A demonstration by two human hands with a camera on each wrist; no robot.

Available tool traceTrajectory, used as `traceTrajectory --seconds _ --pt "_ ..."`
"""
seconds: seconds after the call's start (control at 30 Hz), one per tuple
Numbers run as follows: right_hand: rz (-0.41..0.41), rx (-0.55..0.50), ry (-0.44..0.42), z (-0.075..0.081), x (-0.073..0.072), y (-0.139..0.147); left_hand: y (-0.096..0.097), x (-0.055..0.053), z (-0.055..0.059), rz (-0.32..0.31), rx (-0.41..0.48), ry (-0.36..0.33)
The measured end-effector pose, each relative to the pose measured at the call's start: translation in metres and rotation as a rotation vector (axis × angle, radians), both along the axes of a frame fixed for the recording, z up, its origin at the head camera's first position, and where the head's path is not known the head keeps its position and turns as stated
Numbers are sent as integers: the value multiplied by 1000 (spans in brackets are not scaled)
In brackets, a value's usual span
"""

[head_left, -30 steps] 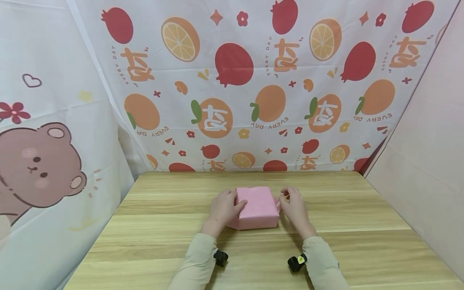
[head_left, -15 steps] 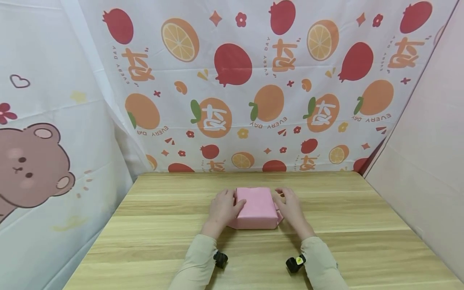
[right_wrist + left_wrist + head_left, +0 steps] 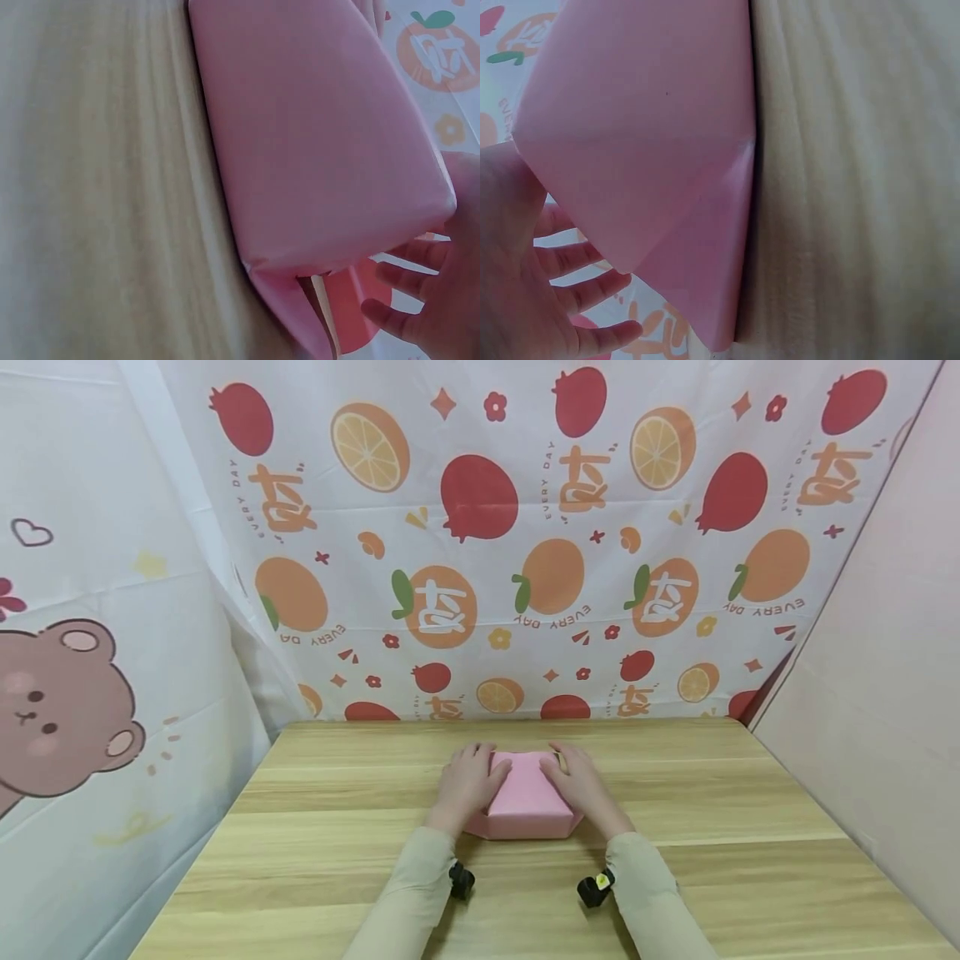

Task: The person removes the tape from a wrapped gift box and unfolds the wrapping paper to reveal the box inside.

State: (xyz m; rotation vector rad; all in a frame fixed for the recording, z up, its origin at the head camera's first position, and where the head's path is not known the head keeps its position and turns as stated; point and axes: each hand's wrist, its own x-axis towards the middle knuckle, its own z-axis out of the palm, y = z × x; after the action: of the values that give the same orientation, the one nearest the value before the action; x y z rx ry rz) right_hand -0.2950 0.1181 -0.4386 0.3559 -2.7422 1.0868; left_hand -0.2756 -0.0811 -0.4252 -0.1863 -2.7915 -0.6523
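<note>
A box wrapped in pink paper (image 3: pixel 525 785) lies on the wooden table between both hands. My left hand (image 3: pixel 463 787) holds its left side, thumb over the top edge and fingers reaching round the far side. On the other side my right hand (image 3: pixel 581 783) grips it the same way, its thumb on the top face. A folded triangular paper flap (image 3: pixel 697 262) sticks out at the left end in the left wrist view. Under the right hand, another paper flap (image 3: pixel 289 307) stands out from the end, with a brown edge (image 3: pixel 319 300) showing inside.
The wooden table (image 3: pixel 337 860) runs back to a fruit-print cloth (image 3: pixel 480 593). A bear-print cloth (image 3: pixel 60 710) hangs at the left and a plain pale one (image 3: pixel 862 693) at the right. Small black cameras (image 3: pixel 596 887) are strapped at both wrists.
My right hand has moved left from the box's right-hand flap onto its side and top edge. The left hand stays on the box, shifting slightly. The head view has turned a little.
</note>
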Motion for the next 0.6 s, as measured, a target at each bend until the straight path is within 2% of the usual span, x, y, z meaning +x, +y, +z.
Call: traceTrajectory --seconds 0.27,0.5,0.6 --pt "13 51 -46 1 -6 -6 -1 -9 -3 -12 -36 -23" --pt "11 43 -43 4 -2 -8 -3 -4 -1 -37 -50 -5" --pt "11 72 -21 4 1 -8 -5 -1 0 -52 -61 11"
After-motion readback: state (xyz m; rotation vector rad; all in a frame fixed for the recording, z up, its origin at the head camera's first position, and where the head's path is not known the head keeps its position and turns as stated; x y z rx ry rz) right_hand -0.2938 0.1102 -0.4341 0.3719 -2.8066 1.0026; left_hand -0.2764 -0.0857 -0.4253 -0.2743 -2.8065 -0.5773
